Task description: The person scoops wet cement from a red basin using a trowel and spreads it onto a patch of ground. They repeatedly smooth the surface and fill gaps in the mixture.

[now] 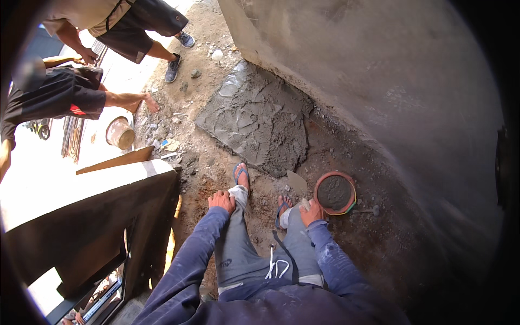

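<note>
One broad grey plastered wall (390, 81) rises beside us, already coated as far as we can see, and at its foot lies a large flattened heap of wet mortar (254, 122) on the dirt ground (346, 238), so we judge plenty of mix is left to use. Smaller, the round orange pan (335, 193) sits just beside our right foot, filled with mortar. Our left hand (221, 201) rests with fingers loosely spread on our left knee, holding nothing, while our right hand (311, 212) lies curled on our right knee, near the pan but apart from it.
</note>
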A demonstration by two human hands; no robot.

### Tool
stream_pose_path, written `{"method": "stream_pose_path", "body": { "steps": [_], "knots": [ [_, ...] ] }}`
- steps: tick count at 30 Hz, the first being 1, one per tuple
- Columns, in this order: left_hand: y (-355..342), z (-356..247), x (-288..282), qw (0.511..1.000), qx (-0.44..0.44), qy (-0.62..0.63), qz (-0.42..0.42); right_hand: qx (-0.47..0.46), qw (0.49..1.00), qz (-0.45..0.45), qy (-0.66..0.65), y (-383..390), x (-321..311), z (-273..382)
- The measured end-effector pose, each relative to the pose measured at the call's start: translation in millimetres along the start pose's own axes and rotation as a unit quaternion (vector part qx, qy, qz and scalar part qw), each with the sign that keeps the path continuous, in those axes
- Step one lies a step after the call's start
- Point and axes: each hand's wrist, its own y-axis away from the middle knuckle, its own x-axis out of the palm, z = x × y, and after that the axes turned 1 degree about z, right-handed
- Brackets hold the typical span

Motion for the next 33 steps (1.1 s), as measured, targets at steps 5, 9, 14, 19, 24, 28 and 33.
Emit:
{"method": "stream_pose_path", "body": {
  "steps": [5,9,14,19,24,28,33],
  "knots": [
    [116,-75,-23,0.985,-0.091,0.144,-0.017,0.172,0.979,0.07,-0.087,114,-69,-111],
    [149,-99,-24,0.918,0.073,0.368,0.125,0.363,0.907,0.084,-0.195,196,-97,-234],
    [175,-63,5,0.901,0.121,0.373,0.186,0.412,0.896,0.076,-0.148,303,-132,-304],
    [176,11,11,0.894,-0.027,0.438,0.092,0.422,0.885,0.053,-0.189,375,-150,-278],
    [175,142,46,0.873,-0.166,0.449,0.086,0.353,0.908,0.012,-0.223,367,-167,-244],
    [196,177,36,0.848,-0.152,0.506,0.045,0.345,0.883,-0.057,-0.313,352,-184,-257],
    [210,97,22,0.895,-0.215,0.387,0.054,0.348,0.865,-0.093,-0.349,349,-192,-355]
  ]
}}
